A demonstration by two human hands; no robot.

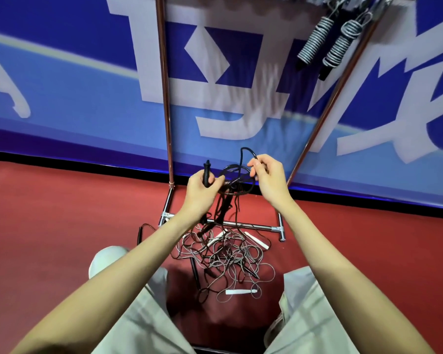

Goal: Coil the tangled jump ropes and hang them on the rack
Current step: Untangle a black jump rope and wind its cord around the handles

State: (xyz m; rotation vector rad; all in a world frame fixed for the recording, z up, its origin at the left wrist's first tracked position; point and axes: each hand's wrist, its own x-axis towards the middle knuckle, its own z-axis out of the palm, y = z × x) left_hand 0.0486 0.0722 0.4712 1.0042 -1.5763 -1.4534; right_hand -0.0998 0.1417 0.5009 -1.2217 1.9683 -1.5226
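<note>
My left hand (201,186) grips the black handle (206,173) of a black jump rope, held upright. Loops of that black rope (237,175) hang between my hands, and my right hand (265,175) pinches the rope where it arcs upward. More of the black rope trails down to a tangled pile of grey and black ropes (228,259) with white handles (239,292) on the red floor between my legs. The metal rack (167,98) stands right behind my hands. Two coiled ropes (327,42) hang from its top at the upper right.
The rack's chrome base bar (251,226) lies across the floor just beyond the pile. A blue and white banner wall (74,85) rises behind the rack. My knees in light trousers (143,310) flank the pile. Red floor spreads left and right.
</note>
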